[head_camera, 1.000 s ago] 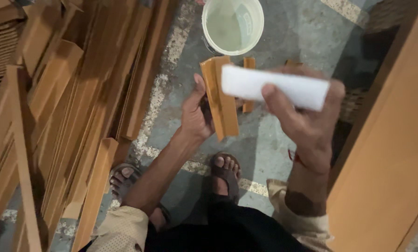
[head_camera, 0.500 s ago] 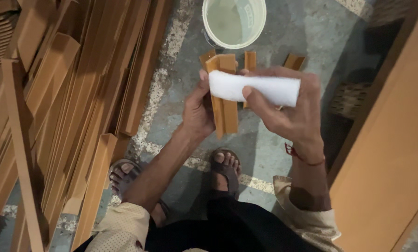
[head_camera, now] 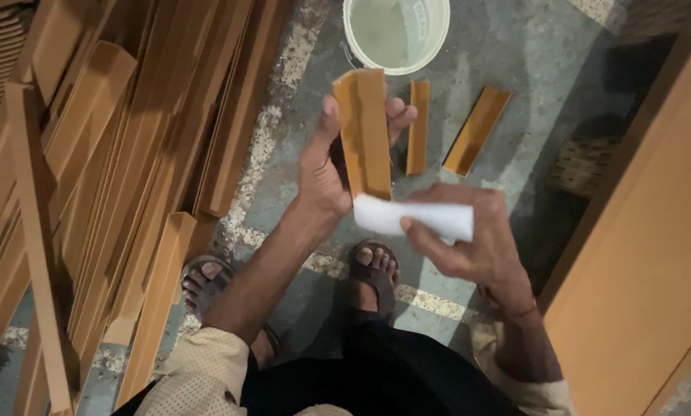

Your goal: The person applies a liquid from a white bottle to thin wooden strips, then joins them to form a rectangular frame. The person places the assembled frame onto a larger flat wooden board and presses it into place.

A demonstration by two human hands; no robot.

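My left hand [head_camera: 326, 166] grips a short orange-brown wooden angle piece [head_camera: 363, 127], held upright in front of me. My right hand [head_camera: 480, 239] holds a folded white sheet, likely sandpaper [head_camera: 413, 217], pressed against the lower end of that piece. Two more short wooden pieces [head_camera: 418, 127] [head_camera: 476, 129] lie on the concrete floor just beyond. A white bucket [head_camera: 435, 35] with cloudy liquid stands at the top centre. My sandalled feet [head_camera: 372, 270] show below the hands.
A stack of long wooden mouldings [head_camera: 106, 185] fills the left side, leaning and lying on the floor. A large flat wooden panel [head_camera: 638, 246] rises along the right. A small dark woven object [head_camera: 580, 166] sits by the panel.
The white sheet has slid down from the top of the wooden piece to its lower end. My left hand has raised and straightened the piece.
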